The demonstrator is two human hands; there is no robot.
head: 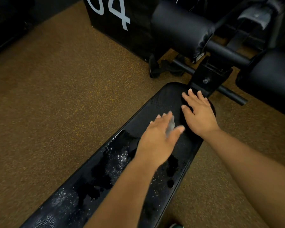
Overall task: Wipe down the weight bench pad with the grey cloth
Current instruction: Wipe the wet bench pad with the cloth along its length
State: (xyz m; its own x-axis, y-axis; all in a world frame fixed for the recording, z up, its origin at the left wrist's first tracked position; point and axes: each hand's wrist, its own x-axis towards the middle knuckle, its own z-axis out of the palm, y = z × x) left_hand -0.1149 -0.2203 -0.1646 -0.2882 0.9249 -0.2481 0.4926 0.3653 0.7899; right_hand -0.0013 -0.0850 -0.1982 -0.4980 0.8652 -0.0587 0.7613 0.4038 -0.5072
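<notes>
Head view: the black bench pad (156, 109) runs from 7 o'clock up to 1 o'clock, wet and speckled at its near end. Left hand (156, 139) lies flat on the grey cloth (170, 126) mid-pad — fingers straight, grip released. Right hand (198, 112) rests spread at the pad's far end, grip released too.
</notes>
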